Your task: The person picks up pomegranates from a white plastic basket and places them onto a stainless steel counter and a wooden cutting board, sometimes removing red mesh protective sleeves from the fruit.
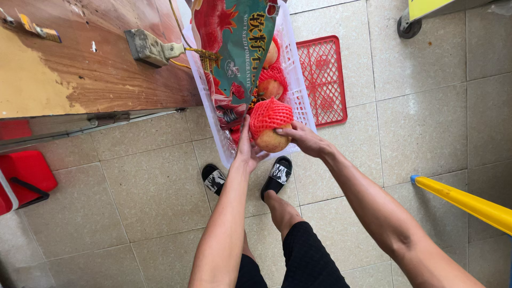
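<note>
Red foam netting [271,114] half-covered a pale fruit [272,141] that the left hand [247,148] and right hand [303,138] cupped between them, steadying it above the white basket [303,101].

There is one view only, from the camera on my head, so nothing is shared with a second one. It looks almost straight down past my forearms to the tiled floor [426,122] and my own feet. My hands meet just above centre, towards 12 o'clock, at arm's length from the lens. The wooden counter [80,58] fills the corner at 10 o'clock, nearer the camera than the floor.
</note>
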